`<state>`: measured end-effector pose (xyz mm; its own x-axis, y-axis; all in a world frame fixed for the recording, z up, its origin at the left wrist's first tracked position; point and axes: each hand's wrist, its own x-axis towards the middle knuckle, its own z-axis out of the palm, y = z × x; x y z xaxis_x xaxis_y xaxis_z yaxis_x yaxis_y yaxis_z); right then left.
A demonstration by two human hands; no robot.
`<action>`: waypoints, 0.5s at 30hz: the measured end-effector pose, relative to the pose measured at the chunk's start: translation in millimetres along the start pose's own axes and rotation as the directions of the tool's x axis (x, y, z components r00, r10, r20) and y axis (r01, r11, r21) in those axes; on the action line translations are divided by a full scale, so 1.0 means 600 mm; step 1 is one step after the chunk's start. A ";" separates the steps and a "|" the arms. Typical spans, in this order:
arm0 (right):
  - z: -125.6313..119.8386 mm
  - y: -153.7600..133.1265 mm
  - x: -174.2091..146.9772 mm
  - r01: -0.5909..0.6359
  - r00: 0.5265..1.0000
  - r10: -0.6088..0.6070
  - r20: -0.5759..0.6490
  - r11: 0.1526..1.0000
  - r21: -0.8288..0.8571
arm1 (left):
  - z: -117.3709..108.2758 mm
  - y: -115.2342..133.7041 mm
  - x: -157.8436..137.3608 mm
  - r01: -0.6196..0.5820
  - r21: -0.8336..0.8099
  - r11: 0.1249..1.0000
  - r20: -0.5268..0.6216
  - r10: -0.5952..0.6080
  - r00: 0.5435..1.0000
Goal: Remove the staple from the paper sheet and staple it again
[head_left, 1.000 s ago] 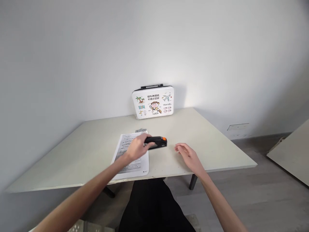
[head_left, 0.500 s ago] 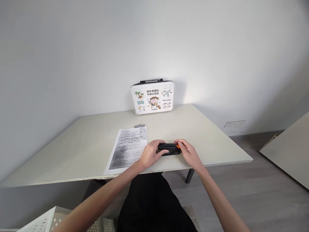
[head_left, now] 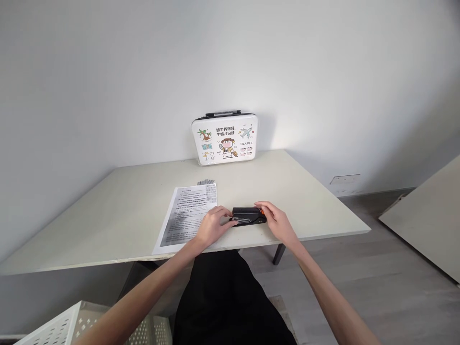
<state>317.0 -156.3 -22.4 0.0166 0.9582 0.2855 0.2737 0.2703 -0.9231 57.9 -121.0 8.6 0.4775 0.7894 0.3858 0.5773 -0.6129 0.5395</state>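
A black stapler (head_left: 248,216) with an orange part at its right end lies lengthwise near the table's front edge. My right hand (head_left: 277,222) grips that right end, fingers behind and thumb in front, covering most of the orange. At the other end, my left hand (head_left: 213,225) pinches the stapler's tip between thumb and fingers. Just left of it lies a printed sheet of paper (head_left: 179,218), its right edge close to my left fingers. Grey staple strips (head_left: 206,182) stick out past the sheet's top right corner.
A white case (head_left: 225,139) with cartoon travel pictures and a black handle stands against the wall at the table's back. Below the table (head_left: 118,211), a white perforated basket (head_left: 77,321) sits at the lower left. A white panel (head_left: 427,215) is on the right.
My left hand has slid left along the stapler, uncovering more of its left part. My right hand keeps hold of the right end. The whole view has shifted slightly.
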 end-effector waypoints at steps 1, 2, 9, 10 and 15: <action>0.000 -0.001 0.000 -0.007 1.000 0.007 0.002 1.000 0.004 | 0.001 0.000 0.001 -0.001 0.000 1.000 -0.001 0.001 1.000; 0.000 -0.003 -0.001 -0.019 1.000 0.018 0.004 1.000 0.011 | 0.001 0.000 0.002 -0.003 0.001 1.000 -0.001 0.003 1.000; -0.003 -0.009 -0.005 -0.086 0.996 0.087 0.026 0.996 -0.032 | -0.022 -0.015 -0.010 -0.011 0.030 1.000 0.016 0.010 1.000; -0.003 -0.009 -0.006 -0.090 0.995 0.092 0.030 0.995 -0.053 | -0.028 -0.018 -0.013 -0.010 0.033 0.999 0.022 0.009 1.000; -0.001 -0.010 -0.006 -0.098 0.994 0.102 0.030 0.990 -0.099 | -0.057 -0.027 -0.031 -0.015 0.068 0.998 0.030 0.013 0.999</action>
<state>316.1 -161.4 -17.5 0.0151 0.9831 0.1822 0.3641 0.1644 -0.9167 17.3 -124.5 18.3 0.5049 0.7799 0.3700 0.6135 -0.6257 0.4818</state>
